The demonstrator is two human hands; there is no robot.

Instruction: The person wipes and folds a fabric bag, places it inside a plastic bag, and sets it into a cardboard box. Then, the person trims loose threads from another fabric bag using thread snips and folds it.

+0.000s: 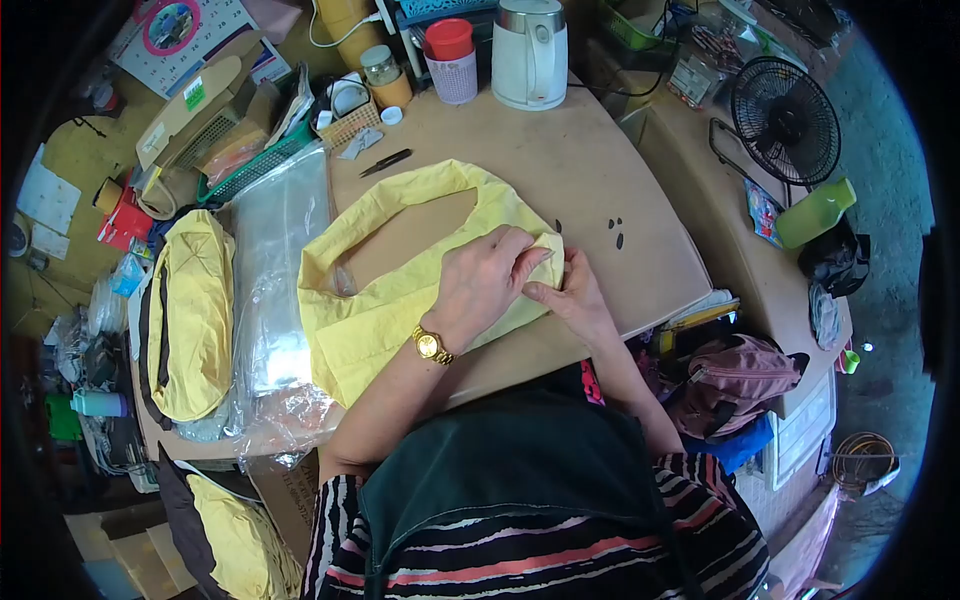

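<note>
A yellow cloth bag (365,335) with a wide loop strap lies on the brown work table in front of me. My left hand (485,275), with a gold watch at its wrist, rests across the bag, its fingers closed on the cloth near the right end. Beside it my right hand (575,300) pinches the same corner of the bag between thumb and fingers. The two hands are close together, almost touching. The fingertips are partly hidden, so any small thing between them does not show.
Left of the bag lie clear plastic sleeves (280,290) and a folded yellow cloth piece (190,320). Thread snips (386,163) lie behind the strap. A white kettle (530,55) and a lilac cup (452,78) stand at the back. A black fan (785,120) is at right.
</note>
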